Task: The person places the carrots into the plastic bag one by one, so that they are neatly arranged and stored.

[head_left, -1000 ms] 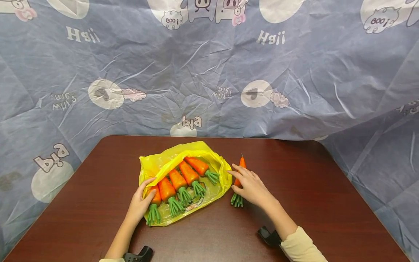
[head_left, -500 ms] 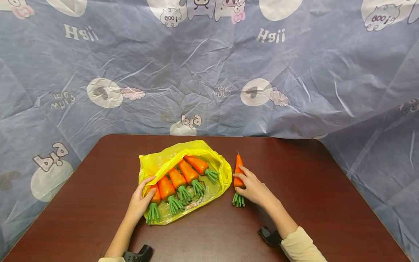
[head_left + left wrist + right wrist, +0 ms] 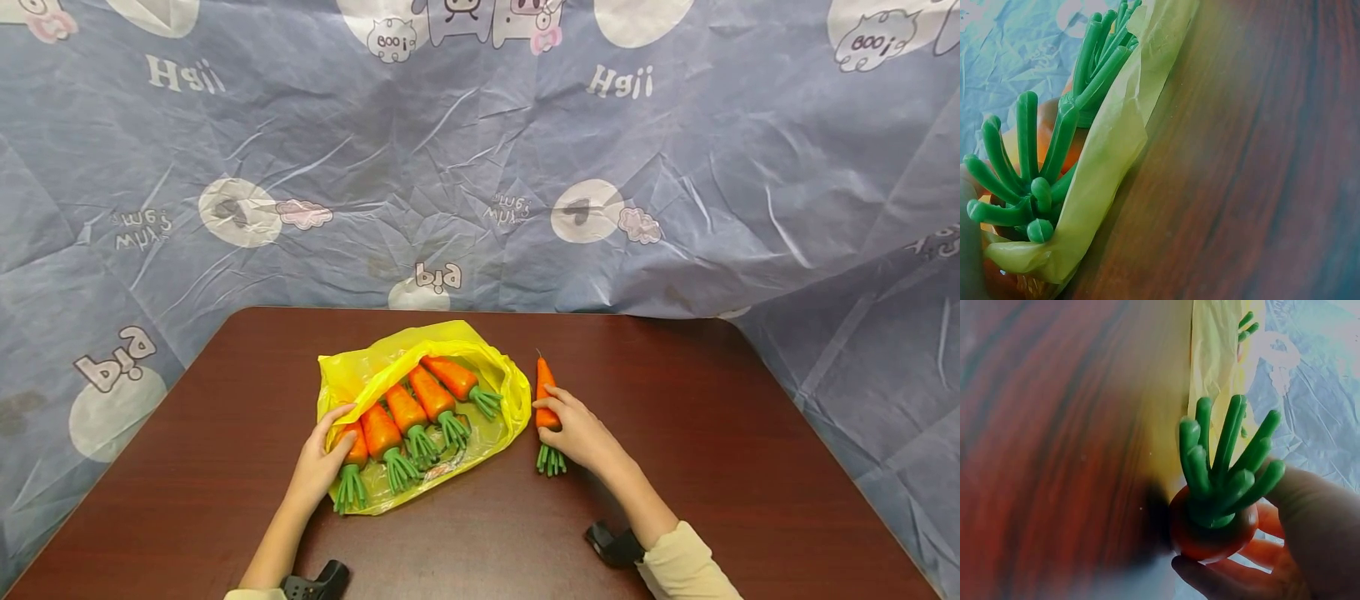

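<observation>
A yellow plastic bag lies mid-table with its mouth toward me, and several orange carrots lie side by side inside, green stalks outward. My left hand grips the bag's left rim, its thumb over the leftmost carrot. In the left wrist view, that carrot's stubby green stalks stand close to the hand. Right of the bag, my right hand holds a single carrot, tip pointing away from me. The right wrist view shows fingers curled around this carrot's thick end.
The dark brown wooden table extends around the bag on all sides. Behind it hangs a creased blue-grey cloth with cartoon prints. Black wrist cameras sit on the left wrist and right wrist.
The right hand's fingers have closed in on the single carrot, which has turned slightly, its tip now leaning left. The left hand and the bag stay where they were.
</observation>
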Tool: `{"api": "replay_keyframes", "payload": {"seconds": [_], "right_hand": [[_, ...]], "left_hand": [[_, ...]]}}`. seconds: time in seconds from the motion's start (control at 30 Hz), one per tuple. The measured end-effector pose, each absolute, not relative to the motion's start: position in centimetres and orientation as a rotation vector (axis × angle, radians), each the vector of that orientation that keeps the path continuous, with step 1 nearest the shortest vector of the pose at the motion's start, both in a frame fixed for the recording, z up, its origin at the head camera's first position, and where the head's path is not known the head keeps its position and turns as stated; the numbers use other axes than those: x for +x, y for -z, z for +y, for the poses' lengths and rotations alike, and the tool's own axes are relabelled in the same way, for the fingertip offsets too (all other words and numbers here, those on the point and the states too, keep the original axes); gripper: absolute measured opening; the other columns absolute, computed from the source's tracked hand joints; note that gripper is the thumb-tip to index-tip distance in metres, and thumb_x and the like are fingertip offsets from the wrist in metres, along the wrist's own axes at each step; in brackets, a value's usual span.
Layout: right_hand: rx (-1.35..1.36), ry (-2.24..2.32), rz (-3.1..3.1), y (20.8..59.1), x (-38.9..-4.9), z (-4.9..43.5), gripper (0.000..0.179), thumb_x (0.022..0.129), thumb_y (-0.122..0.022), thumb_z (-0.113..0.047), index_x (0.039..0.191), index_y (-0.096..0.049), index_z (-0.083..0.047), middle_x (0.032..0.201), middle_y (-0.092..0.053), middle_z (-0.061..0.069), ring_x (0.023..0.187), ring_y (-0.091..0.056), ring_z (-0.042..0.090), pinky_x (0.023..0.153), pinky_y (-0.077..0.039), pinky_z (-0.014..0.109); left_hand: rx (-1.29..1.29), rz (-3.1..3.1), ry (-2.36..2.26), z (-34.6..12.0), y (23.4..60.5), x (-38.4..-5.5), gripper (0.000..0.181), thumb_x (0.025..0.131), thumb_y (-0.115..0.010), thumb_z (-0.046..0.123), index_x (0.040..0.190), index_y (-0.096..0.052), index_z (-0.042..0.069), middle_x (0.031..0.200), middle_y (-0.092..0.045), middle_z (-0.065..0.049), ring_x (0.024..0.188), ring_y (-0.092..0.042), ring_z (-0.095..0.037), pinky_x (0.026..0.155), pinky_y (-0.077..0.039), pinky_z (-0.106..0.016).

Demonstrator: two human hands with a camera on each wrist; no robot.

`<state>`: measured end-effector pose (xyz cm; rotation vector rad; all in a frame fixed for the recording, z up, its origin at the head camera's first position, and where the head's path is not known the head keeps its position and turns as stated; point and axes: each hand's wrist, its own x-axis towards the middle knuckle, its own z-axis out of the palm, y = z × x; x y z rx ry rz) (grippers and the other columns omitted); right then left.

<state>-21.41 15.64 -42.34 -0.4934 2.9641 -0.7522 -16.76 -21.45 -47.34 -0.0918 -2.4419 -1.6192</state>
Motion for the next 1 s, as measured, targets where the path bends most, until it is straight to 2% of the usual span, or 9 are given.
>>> {"api": "replay_keyframes", "payload": {"seconds": [0.63, 1.0], "right_hand": [[-0.486, 0.833, 2.986, 41.1, -20.3, 16.2, 0.040, 0.079, -0.058, -0.017, 0.119, -0.058, -0.013, 0.142, -0.038, 0.008, 0.123, -0.045, 0.032, 0.089, -0.043, 0.053], [-0.592, 0.854, 3.024, 39.3, -19.4, 16.0, 0.041, 0.079, -0.059, -0.019, 0.120, -0.058, -0.017, 0.143, -0.038, 0.002, 0.121, -0.047, 0.028, 0.085, -0.046, 0.047]], "left_hand": [[-0.097, -2.441, 1.616, -21.5, 47.4, -16.7, 0.041, 0.090, -0.056, 0.019, 0.128, -0.046, 0.011, 0.138, -0.041, -0.016, 0.130, -0.029, -0.032, 0.102, -0.021, -0.061], [-0.102, -2.430, 1.624, -21.4, 47.5, -16.8, 0.041, 0.090, -0.056, 0.018, 0.128, -0.046, 0.010, 0.138, -0.041, -0.016, 0.130, -0.029, -0.031, 0.103, -0.022, -0.060]]}}
